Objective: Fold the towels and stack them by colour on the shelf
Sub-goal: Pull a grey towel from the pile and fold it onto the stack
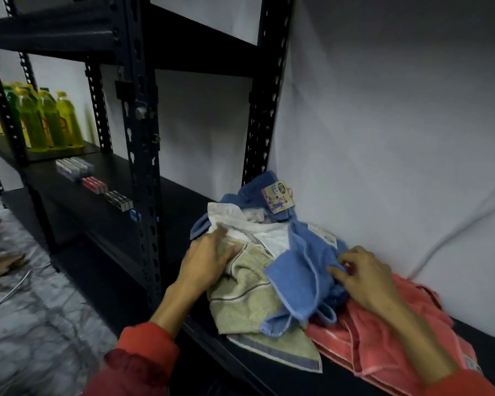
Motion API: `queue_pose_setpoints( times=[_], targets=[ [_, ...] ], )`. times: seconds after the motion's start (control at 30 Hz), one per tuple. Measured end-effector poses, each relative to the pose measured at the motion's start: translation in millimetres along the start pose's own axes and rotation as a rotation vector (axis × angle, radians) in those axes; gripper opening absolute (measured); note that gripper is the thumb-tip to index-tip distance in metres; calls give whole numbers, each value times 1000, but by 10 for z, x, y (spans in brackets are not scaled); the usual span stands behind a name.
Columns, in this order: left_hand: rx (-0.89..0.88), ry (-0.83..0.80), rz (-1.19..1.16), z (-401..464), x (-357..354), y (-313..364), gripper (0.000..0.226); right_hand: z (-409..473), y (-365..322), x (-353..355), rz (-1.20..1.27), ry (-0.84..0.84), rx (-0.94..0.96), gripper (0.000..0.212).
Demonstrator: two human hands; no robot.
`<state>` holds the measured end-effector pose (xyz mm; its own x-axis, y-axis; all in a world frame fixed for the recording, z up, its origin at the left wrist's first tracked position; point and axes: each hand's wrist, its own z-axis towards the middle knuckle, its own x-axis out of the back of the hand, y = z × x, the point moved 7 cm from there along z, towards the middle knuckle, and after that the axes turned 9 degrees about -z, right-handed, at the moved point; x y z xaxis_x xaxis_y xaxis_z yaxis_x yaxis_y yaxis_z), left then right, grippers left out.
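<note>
My left hand (209, 260) rests flat on the beige towel (246, 304), right hand (363, 277) pinches the blue towel (300, 278) on the shelf (183, 212).

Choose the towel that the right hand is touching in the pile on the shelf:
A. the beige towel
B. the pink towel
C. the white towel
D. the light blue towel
D: the right hand has its fingers curled on a fold of the light blue towel, while the left hand rests on the beige one.
</note>
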<state>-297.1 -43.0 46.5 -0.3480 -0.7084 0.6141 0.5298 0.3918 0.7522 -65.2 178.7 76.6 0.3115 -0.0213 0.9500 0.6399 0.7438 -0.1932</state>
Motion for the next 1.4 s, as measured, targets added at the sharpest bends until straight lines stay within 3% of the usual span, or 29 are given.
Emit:
queue_pose_setpoints(
  times=[0.13, 0.2, 0.27, 0.43, 0.6, 0.67, 0.73, 0.83, 0.9, 0.97, 1.03, 1.07, 1.13, 1.2, 1.4],
  targets=[
    [-130, 133, 227, -15, 41, 75, 35, 6, -60, 173, 2, -30, -7, 9],
    [-185, 184, 213, 97, 94, 175, 30, 24, -162, 238, 30, -14, 17, 18],
    [-256, 135, 189, 253, 63, 324, 25, 0, -324, 296, 56, 8, 56, 22],
    [-304, -163, 422, 533, -171, 533, 18, -143, -605, 204, 49, -24, 138, 30],
    [-343, -102, 343, 645, 60, 783, 16, -464, -595, 71, 132, 12, 160, 59],
    [-360, -60, 277, 686, 188, 953, 12, -611, -538, -13, -38, 66, 151, 70],
    [-378, -5, 217, 762, 331, 1140, 11, -731, -327, -178, -185, 68, 90, 63],
    [-453, 42, 171, 867, 523, 1495, 10, -819, -12, -392, -215, 75, 78, 57],
    [-515, 55, 186, 913, 602, 1747, 9, -917, 182, -416, -179, -141, -131, 57],
    [-577, 89, 233, 917, 694, 2031, 10, -1029, 426, -314, -29, -6, -257, 42],
    [-647, 147, 229, 926, 834, 2324, 15, -1077, 451, -454, -94, -160, -216, 77],
    [-662, 173, 209, 930, 920, 2460, 17, -1004, 529, -515, -197, -86, -163, 100],
    [-680, 219, 148, 951, 1094, 2701, 18, -1045, 664, -487, -224, 5, -171, 114],
    [-686, 253, 90, 947, 1227, 2891, 17, -980, 552, -441, -159, 0, -172, 114],
    [-668, 339, -43, 853, 1408, 3104, 21, -505, -143, -346, 304, 59, 71, 78]
  ],
)
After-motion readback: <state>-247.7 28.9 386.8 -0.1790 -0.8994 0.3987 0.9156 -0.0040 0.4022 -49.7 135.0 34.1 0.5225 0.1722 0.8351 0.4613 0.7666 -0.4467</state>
